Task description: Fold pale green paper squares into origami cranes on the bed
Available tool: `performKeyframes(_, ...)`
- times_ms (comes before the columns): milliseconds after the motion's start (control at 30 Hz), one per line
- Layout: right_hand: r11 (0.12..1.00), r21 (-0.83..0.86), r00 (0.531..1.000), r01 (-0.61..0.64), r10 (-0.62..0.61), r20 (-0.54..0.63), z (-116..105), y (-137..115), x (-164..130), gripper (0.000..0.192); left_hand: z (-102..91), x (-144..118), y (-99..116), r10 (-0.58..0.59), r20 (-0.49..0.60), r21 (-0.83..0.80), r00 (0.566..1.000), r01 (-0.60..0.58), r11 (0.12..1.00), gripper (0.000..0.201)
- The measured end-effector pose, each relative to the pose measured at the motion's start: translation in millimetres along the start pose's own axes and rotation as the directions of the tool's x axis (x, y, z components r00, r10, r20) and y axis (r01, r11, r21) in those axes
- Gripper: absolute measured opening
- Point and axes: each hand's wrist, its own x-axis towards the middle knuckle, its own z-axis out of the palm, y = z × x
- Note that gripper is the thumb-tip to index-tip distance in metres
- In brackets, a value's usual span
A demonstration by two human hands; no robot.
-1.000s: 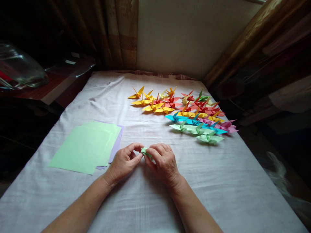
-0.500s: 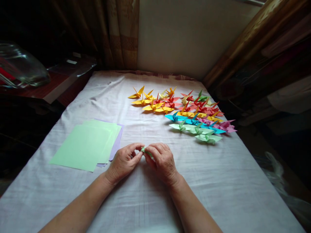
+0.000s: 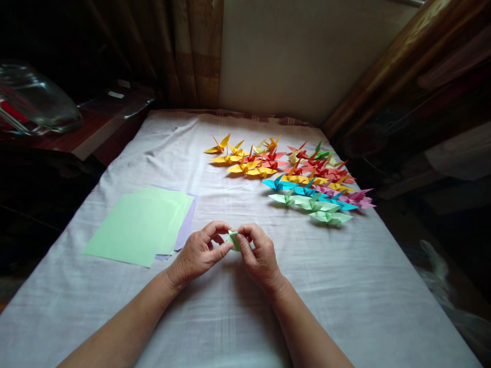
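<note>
Both hands meet low in the middle of the view, just above a tabletop (image 3: 345, 286) covered with a pale, creased cloth. The left hand (image 3: 197, 253) pinches one end of a small folded piece of light green paper (image 3: 232, 239) between thumb and forefinger, and the right hand (image 3: 261, 253) pinches its other side the same way, so the fingers of both hands are closed on the paper from opposite sides. The paper sits between the fingertips, lifted a little off the cloth (how far along its folds are cannot be made out, since the fingers hide most of it). To the left of the left hand, near it but not touching, lies a loose stack of flat square sheets (image 3: 138, 227), light green on top with a lilac sheet peeking out at the right edge and the near corner. Beyond the hands, toward the far right of the tabletop, stands a cluster of finished paper cranes (image 3: 291, 176): yellow and orange ones farthest back, red and pink among them, blue ones nearer, and a few light green ones closest to the hands. On a dark wooden surface off to the left rests a clear glass jar (image 3: 34, 105), lying on its side.
</note>
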Motion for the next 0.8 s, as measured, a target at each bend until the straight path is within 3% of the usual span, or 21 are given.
performKeyframes(333, 0.990, 0.037, 0.991, -0.136, 0.136, -0.006, 2.7, 5.6, -4.7, 0.010, 3.3, -0.1, -2.7, -0.029, -0.057, 0.022, 0.998, 0.031, 0.999, 0.026)
performKeyframes(467, 0.983, 0.050, 0.984, -0.177, 0.177, -0.002, 5.3, 7.9, -5.0, 0.011, 5.0, 1.2, -0.9, -0.099, -0.026, -0.037, 0.995, 0.098, 0.994, 0.024)
performKeyframes(600, 0.956, 0.163, 0.969, -0.245, 0.236, 0.071, 6.6, 11.1, -5.1, 0.014, 5.6, 2.5, -2.7, -0.178, -0.074, -0.071, 0.981, 0.173, 0.982, 0.024)
performKeyframes(800, 0.962, 0.087, 0.966, -0.259, 0.257, 0.029, 9.4, 14.0, -2.5, 0.015, 4.0, 4.1, -3.3, -0.132, -0.102, 0.155, 0.986, 0.147, 0.977, 0.022)
